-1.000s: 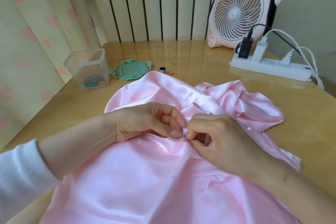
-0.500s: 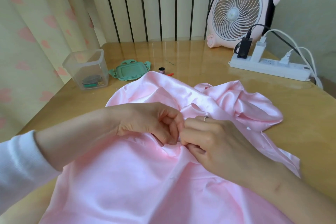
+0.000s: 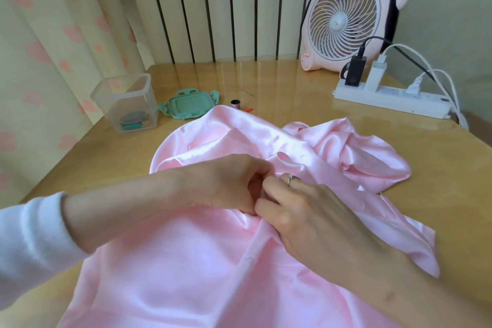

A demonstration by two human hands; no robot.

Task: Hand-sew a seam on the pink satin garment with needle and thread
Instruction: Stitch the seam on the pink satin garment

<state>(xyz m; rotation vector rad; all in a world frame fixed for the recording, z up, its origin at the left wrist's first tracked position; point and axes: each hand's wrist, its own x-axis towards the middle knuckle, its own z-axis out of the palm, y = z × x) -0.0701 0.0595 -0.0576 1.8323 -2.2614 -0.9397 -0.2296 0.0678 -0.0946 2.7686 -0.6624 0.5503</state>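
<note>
A: Pink satin garment (image 3: 186,261): where?
B: Spread over near-mid table (image 3: 292,88), bunched to far rt. Fold ridge pulled up at centre.
A: Hands?
B: Left hand (image 3: 226,184) curled, pinching fold from left, prob. to keep slippery satin taut at stitch spot. Right hand (image 3: 306,216) knuckles up, fingertips tucked tight into same fold, touching left's. Needle + thread not visible; can't tell if held.
A: Stage?
B: Judged mid-stitch. Seam progress hidden under fingers.
A: Around?
B: Thread spool (image 3: 235,104) + orange bit (image 3: 248,109) just beyond cloth edge, green lid (image 3: 189,104) beside, clear box (image 3: 125,104) w/ sewing bits further left. Likely kept w/in reach, off the cloth. Fan (image 3: 346,16), power strip (image 3: 391,98) far rt, well apart.
</note>
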